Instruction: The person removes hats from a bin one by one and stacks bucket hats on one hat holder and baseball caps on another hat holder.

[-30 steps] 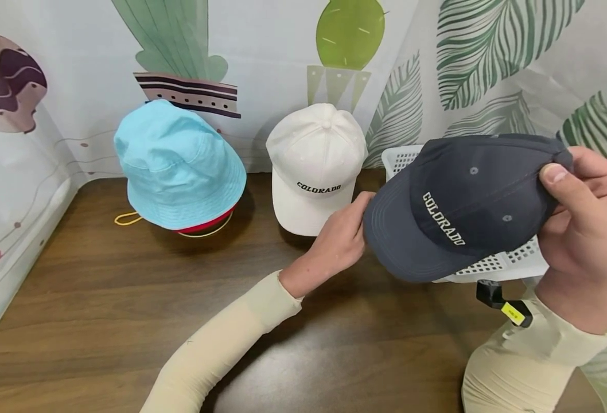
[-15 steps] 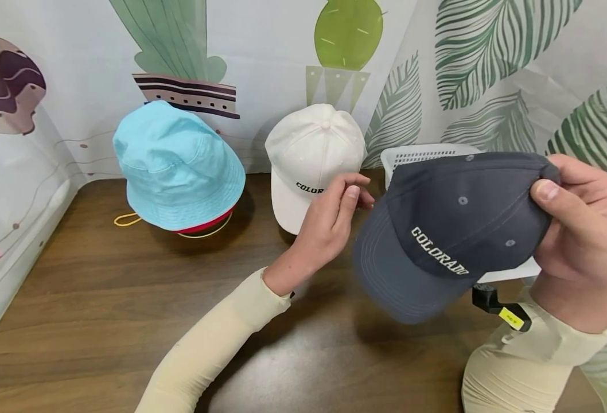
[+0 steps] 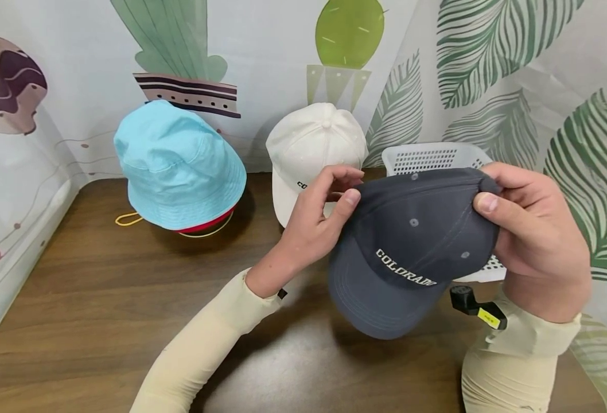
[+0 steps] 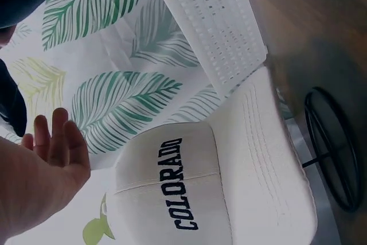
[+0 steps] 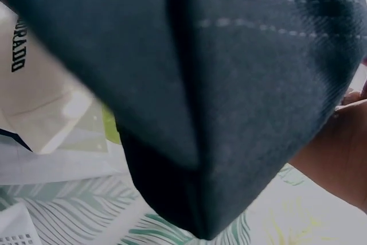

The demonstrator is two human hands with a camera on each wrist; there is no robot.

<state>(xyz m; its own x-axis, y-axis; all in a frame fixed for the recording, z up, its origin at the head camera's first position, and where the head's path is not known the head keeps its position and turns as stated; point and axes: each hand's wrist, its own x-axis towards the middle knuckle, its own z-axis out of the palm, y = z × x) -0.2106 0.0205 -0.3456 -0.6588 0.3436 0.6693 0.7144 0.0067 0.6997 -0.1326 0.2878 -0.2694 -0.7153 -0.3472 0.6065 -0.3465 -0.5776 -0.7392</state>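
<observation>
A dark navy baseball cap (image 3: pixel 417 235) with COLORADO in white letters is held up over the table, brim towards the lower left. My right hand (image 3: pixel 541 241) pinches it at the back of the crown, thumb outside and the other fingers partly hidden behind. In the right wrist view the navy fabric (image 5: pixel 229 101) fills most of the picture. My left hand (image 3: pixel 316 221) is at the cap's left edge, fingers loosely bent and thumb tip overlapping the crown. In the left wrist view the fingers of the left hand (image 4: pixel 46 170) are apart, beside dark fabric (image 4: pixel 8 101).
A white COLORADO cap (image 3: pixel 314 137) stands behind my left hand, with a black wire ring (image 4: pixel 332 147) below its brim. A light blue bucket hat (image 3: pixel 174 160) sits farther left above something red. Behind the navy cap is a white perforated basket (image 3: pixel 432 155). The table (image 3: pixel 102 298) is brown wood.
My left hand let go of the brim, opened and came to the crown's left edge. My right hand moved left with the navy cap, whose brim swung downward.
</observation>
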